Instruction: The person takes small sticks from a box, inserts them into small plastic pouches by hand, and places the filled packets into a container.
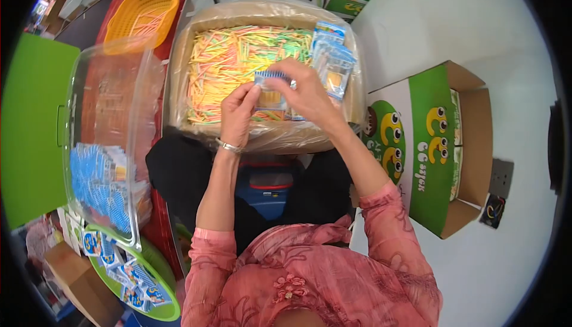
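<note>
A small clear packet with a blue striped top (271, 99) is held over the open box of sticks. My left hand (236, 111) pinches its left edge between thumb and fingers. At the packet's top, my right hand (305, 91) has its thumb and fingers closed on the striped strip. Thin pink, yellow and green sticks (220, 64) fill the plastic-lined cardboard box (256, 10) beneath both hands. Several blue and clear packets (335, 59) lie on the sticks along the box's right side, close to my right hand.
To the left, a clear plastic bin (140, 166) holds many blue packets. Behind it is a yellow basket (113, 20) with some sticks. A green basin (170, 312) of packets sits at lower left. A green-and-white printed carton (420, 148) stands open on the right.
</note>
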Demonstrator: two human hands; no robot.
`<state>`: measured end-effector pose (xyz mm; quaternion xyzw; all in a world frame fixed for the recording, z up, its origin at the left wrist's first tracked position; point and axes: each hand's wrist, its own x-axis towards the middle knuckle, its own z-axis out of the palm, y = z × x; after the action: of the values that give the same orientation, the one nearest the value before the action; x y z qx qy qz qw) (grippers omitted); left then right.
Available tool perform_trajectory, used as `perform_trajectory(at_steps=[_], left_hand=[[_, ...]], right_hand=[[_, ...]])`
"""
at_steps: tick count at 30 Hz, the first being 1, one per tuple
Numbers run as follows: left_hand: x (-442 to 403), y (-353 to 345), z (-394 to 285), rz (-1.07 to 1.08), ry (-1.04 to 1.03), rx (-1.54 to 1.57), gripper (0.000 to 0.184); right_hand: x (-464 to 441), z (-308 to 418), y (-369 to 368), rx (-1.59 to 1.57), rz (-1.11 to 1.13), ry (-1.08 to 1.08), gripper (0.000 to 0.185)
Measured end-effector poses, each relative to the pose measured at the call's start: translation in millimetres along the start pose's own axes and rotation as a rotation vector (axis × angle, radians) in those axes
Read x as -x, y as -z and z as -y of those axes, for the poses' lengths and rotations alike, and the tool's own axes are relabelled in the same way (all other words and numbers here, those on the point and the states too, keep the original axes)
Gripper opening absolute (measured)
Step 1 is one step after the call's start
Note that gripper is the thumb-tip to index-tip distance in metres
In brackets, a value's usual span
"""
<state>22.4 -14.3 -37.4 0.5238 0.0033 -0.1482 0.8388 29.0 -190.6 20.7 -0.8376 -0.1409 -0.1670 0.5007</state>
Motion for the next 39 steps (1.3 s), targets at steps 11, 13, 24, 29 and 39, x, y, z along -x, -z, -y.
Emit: perform_trajectory(at_steps=[11,13,24,29,39], left_hand=[[-5.9,-9.9,12.1,0.025,-0.034,-0.392,0.022],[-12.5,-12.0,19.9,0.081,0.024,-0.602,0.025],[-39.3,-69.8,29.2,-0.069,-0.201,-1.213,0.040],[-103.5,-79.1,59.1,0.066,-0.428,-1.150,0.078],[-159.5,-115.8,71.0,-0.023,-0.557,-1.117,0.086]], right_hand=[[16.6,-36.1,86.8,0.287,-0.187,-0.189,0.012],[22.7,-53.5,92.0,0.393,-0.150,-0.223,0.012],[31.9,-63.7,87.1,0.649,-0.083,-0.196,0.044],[29.1,-55.8,95.3,0.729,-0.051,-0.200,0.073],[23.3,-75.5,90.3,0.619,0.019,-0.473,0.070]])
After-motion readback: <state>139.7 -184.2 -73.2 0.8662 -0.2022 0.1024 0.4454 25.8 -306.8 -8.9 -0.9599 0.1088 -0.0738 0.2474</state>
